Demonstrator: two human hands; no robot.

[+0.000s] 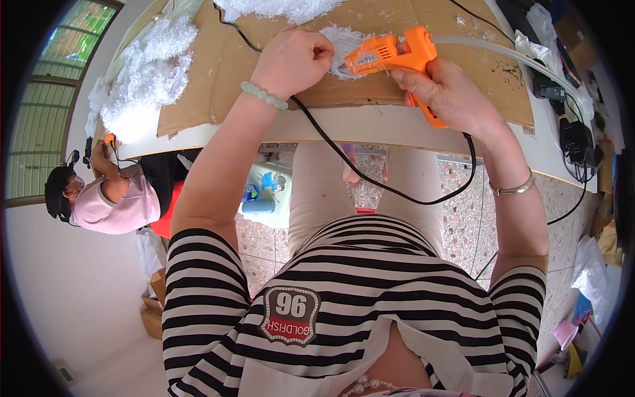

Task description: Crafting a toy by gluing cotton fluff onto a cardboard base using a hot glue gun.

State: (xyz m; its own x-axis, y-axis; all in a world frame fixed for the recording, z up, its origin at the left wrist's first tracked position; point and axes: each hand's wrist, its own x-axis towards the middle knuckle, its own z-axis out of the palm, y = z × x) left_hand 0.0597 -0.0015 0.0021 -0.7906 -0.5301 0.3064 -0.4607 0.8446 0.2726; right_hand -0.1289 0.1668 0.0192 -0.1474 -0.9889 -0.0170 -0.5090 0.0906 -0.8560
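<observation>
My right hand point(453, 96) is wrapped round the handle of an orange hot glue gun point(413, 49), its nozzle aimed left. From the gun's back a long, pale translucent glue stick point(493, 49) runs off to the right. By the nozzle, a small piece of white shredded fibre point(337, 46) lies on the brown cardboard point(225, 86). My left hand point(294, 63) is at the left side of that fibre, fingers curled and closed; what they pinch, if anything, is hidden. A black cord point(397, 194) loops from the gun's handle below the table edge and back up past my left wrist.
Fluffy white fibre point(149, 73) is heaped at the left, with another heap point(278, 8) at the far edge. Black adapters and cables point(579, 142) lie on the right. At the table's left end sits another person point(116, 198) holding something orange. Beneath stands a pale bin point(271, 198).
</observation>
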